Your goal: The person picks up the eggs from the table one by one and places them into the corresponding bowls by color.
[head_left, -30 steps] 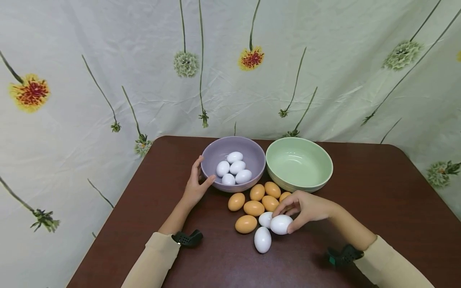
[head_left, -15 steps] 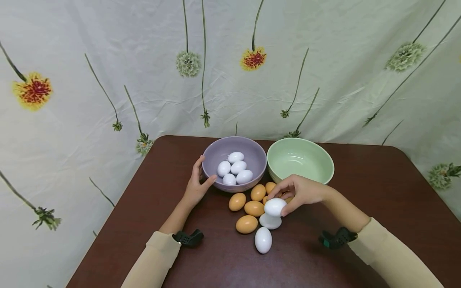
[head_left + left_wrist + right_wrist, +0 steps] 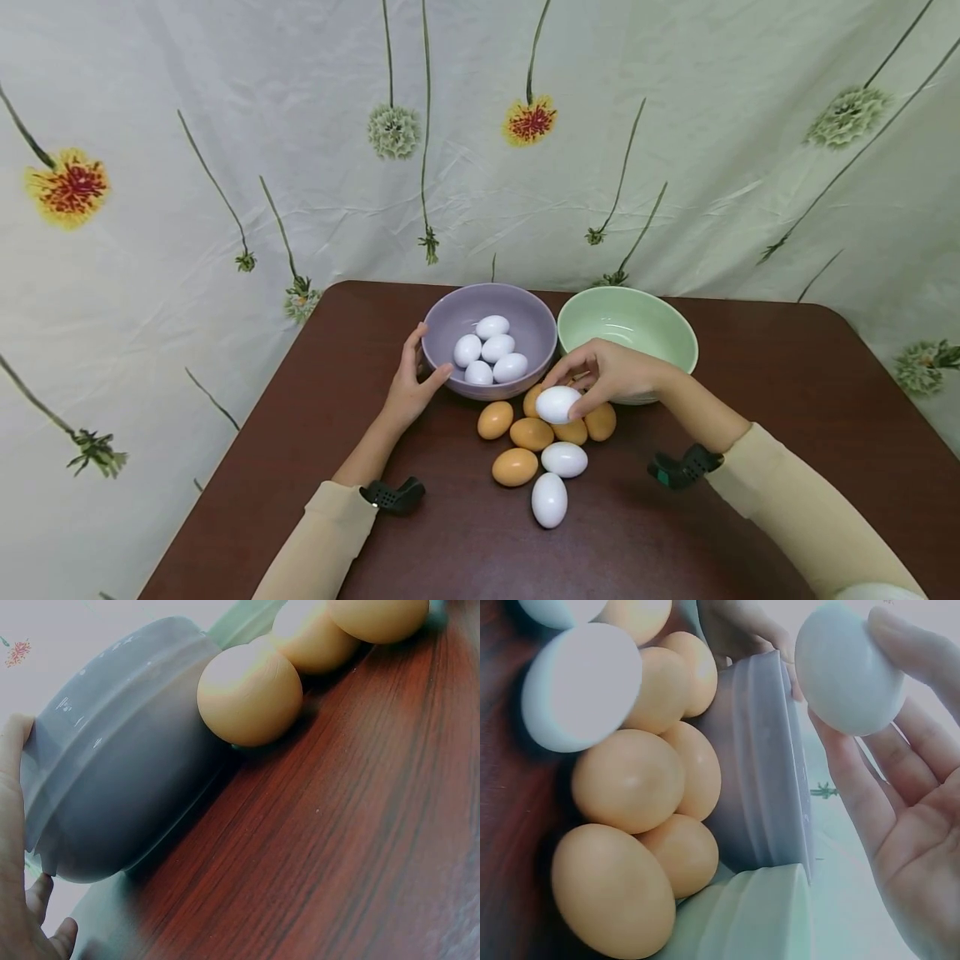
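Observation:
My right hand [image 3: 618, 371] pinches a white egg [image 3: 557, 406] between thumb and fingertips, lifted above the brown eggs in the head view. In the right wrist view the held egg [image 3: 847, 671] is clear of the table. My left hand [image 3: 408, 385] holds the left side of a purple bowl [image 3: 532, 321], thumb at the front rim and fingers round the outer wall. Several white eggs [image 3: 498, 348] lie inside this bowl. In front of the bowls are several brown eggs [image 3: 531, 434], partly hidden by my right hand, and two white eggs [image 3: 550, 500].
A green bowl [image 3: 637, 321] stands right beside the purple one, partly covered by my right hand in the head view. Both are near the back edge of the dark brown table [image 3: 780, 375]. Behind hangs a flower-patterned cloth [image 3: 465, 192].
My right hand has lifted the white egg off the table and carried it back and slightly left, toward the purple bowl. My left hand has stayed at the bowl.

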{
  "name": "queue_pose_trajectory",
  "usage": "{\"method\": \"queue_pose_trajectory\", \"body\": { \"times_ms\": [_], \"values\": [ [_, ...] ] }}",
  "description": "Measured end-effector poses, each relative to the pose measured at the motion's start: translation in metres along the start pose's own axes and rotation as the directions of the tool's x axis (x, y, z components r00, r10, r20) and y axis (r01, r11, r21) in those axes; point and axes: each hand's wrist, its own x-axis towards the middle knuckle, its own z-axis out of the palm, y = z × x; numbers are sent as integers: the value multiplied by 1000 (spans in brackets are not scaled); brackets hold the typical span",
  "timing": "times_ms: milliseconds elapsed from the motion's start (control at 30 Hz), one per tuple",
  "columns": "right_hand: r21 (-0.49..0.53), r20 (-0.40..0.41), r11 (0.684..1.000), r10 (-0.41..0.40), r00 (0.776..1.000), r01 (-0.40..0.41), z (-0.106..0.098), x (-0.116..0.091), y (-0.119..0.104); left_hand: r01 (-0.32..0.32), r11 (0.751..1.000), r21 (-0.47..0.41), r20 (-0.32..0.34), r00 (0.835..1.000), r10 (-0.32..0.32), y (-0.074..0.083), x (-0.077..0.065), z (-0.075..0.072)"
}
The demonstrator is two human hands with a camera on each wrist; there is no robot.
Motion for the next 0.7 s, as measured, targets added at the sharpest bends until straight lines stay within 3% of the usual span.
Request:
{"method": "queue_pose_trajectory", "body": {
  "times_ms": [200, 433, 567, 700],
  "values": [
    [9, -28, 1000, -18, 999, 18, -4, 16, -2, 12, 1000, 10, -7, 1000, -12, 1, 0, -1],
    [-70, -121, 998, -18, 992, 9, -7, 37, -2, 11, 1000, 7, -8, 1000, -11, 0, 0, -1],
    [-88, -215, 996, -22, 976, 3, -7, 48, -1, 8, 1000, 11, -4, 1000, -8, 0, 0, -1],
    [-84, -335, 996, -24, 942, -4, -4, 58, 3, 2, 1000, 15, -5, 1000, -2, 2, 0, -1]
  ]
}}
